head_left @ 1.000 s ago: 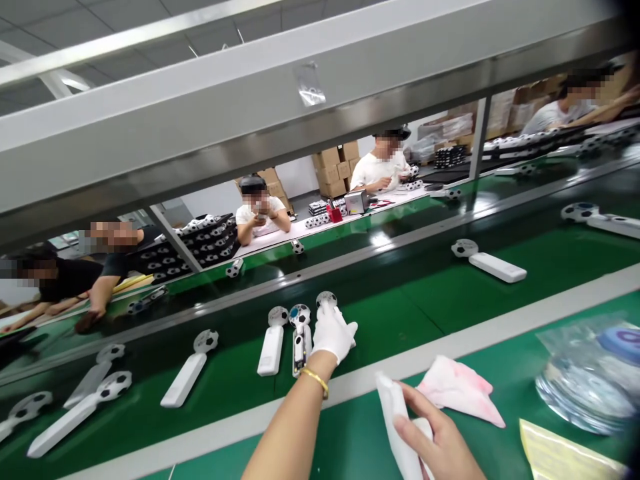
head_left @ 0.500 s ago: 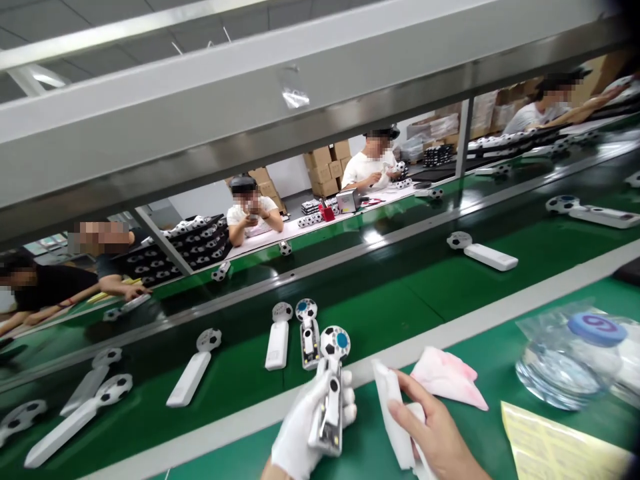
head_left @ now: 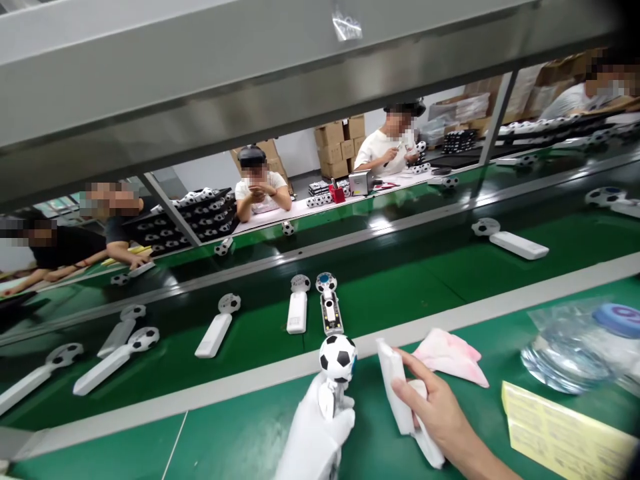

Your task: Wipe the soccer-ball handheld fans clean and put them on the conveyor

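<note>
The gloved left hand [head_left: 317, 433] is closed around the handle of a soccer-ball handheld device [head_left: 338, 360], its ball rising just above the fingers. The bare right hand [head_left: 440, 420] pinches one folded white wipe [head_left: 395, 387], beside one pink cloth [head_left: 450, 357]. Farther off, eight similar devices lie on the green conveyor belt [head_left: 400, 300], one with its casing open [head_left: 329, 310].

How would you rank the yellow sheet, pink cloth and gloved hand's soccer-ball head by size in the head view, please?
1. Yellow sheet
2. Pink cloth
3. Soccer-ball head

Nearness to the camera may distort this.
</note>
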`<state>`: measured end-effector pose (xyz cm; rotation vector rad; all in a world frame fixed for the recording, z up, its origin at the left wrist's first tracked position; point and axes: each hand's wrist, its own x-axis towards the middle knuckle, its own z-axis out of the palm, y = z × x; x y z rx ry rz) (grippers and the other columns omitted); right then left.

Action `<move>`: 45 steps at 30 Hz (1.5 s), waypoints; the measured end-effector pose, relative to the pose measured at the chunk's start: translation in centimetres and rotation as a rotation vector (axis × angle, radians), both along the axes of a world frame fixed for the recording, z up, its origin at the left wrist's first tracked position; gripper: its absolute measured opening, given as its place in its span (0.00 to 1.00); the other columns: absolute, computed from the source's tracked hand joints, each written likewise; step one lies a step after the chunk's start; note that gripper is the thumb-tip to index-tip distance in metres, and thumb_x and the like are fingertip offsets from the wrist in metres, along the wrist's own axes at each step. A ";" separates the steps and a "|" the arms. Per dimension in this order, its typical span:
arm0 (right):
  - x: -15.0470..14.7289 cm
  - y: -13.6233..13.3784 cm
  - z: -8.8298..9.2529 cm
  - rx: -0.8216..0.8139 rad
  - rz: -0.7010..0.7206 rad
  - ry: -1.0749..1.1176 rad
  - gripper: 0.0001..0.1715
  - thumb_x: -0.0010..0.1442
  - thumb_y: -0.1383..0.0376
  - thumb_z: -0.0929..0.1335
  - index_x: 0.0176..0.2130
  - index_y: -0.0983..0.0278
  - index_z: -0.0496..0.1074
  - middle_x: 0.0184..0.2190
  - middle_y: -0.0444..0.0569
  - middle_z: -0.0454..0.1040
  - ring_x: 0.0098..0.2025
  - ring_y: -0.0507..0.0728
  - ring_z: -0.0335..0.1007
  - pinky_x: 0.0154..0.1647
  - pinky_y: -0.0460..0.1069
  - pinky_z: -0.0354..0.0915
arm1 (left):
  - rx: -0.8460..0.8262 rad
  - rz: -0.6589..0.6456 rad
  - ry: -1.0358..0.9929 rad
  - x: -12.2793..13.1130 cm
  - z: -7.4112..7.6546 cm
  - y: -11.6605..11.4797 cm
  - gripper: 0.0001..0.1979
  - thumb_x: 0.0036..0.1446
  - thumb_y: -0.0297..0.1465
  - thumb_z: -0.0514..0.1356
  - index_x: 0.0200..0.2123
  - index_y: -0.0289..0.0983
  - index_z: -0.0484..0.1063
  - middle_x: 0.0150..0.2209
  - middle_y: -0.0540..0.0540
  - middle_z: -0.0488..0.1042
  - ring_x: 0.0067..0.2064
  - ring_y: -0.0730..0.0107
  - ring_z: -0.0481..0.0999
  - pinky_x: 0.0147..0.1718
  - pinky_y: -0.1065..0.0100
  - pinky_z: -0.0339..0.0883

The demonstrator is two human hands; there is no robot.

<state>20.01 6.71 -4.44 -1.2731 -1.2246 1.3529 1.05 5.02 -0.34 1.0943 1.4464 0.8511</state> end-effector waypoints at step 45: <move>0.0 0.4 -0.2 0.215 -0.072 -0.108 0.28 0.48 0.50 0.67 0.47 0.59 0.72 0.39 0.50 0.76 0.41 0.63 0.71 0.41 0.51 0.68 | 0.332 0.184 0.514 -4.5 -0.4 16.2 0.30 0.44 0.24 0.60 0.53 0.33 0.58 0.58 0.31 0.54 0.60 0.48 0.51 0.56 0.54 0.43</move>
